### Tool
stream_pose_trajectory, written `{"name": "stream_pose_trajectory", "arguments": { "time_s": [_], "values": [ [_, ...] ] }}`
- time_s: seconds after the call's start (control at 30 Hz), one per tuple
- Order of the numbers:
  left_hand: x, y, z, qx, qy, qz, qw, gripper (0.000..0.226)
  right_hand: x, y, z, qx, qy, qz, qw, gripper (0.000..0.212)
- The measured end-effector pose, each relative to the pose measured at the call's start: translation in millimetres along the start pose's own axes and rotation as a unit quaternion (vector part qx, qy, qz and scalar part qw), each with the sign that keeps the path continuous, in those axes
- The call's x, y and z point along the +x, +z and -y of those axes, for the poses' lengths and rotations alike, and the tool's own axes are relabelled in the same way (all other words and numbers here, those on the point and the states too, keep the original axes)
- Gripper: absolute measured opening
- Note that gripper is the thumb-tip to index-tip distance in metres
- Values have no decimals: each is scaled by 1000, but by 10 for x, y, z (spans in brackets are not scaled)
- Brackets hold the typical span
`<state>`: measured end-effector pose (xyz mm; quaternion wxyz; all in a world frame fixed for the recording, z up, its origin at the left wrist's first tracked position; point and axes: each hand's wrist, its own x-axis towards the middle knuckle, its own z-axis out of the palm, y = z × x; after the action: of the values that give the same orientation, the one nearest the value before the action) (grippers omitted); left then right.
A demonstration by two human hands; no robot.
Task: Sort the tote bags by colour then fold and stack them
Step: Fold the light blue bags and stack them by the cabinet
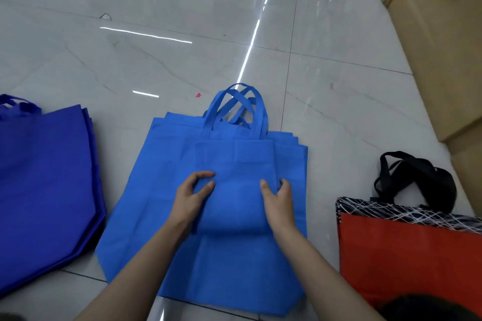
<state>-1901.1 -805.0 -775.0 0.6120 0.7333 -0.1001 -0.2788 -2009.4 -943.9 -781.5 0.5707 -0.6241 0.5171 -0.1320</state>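
Observation:
A stack of light blue tote bags (pixel 161 203) lies flat on the floor in the middle, handles pointing away from me. On top of it sits a folded light blue bag (pixel 234 177). My left hand (pixel 190 198) pinches the folded bag's left edge between thumb and fingers. My right hand (pixel 276 200) grips its right edge, fingers curled round the side. A pile of dark blue tote bags (pixel 47 182) lies at the left. At the right lies a red bag (pixel 401 250) with a black-and-white patterned top and black handles.
The floor (pixel 182 55) is glossy pale marble tile with light streaks. Cardboard boxes (pixel 443 47) stand along the right side. A tiny pink scrap (pixel 198 95) lies on the floor beyond the light blue stack.

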Motion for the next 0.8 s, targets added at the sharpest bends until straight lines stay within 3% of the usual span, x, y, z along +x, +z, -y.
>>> {"name": "stream_pose_trajectory", "arguments": {
  "time_s": [0.1,0.2,0.3,0.37,0.5,0.63,0.73,0.8],
  "values": [
    [63,120,-167,-1,25,25,999,15,114,-176,9,63,0,-1,998,17],
    [196,346,-304,35,63,7,997,25,401,-480,89,89,-63,-89,990,10],
    [327,561,-279,160,126,1,979,30,826,-926,279,65,-80,-185,977,15],
    [402,656,-130,309,157,-10,938,36,1102,-1237,385,22,-77,-234,969,27],
    [394,754,225,504,106,37,856,62,1577,-1672,367,-88,-54,-269,958,35],
    [374,734,431,555,116,34,823,98,1866,-1844,220,-178,-33,-264,947,35],
    [406,717,491,555,123,17,823,97,1945,-1869,141,-251,-31,-286,924,41],
    [408,726,497,556,127,12,822,93,1926,-1833,108,-323,-58,-318,889,46]
  ]
}}
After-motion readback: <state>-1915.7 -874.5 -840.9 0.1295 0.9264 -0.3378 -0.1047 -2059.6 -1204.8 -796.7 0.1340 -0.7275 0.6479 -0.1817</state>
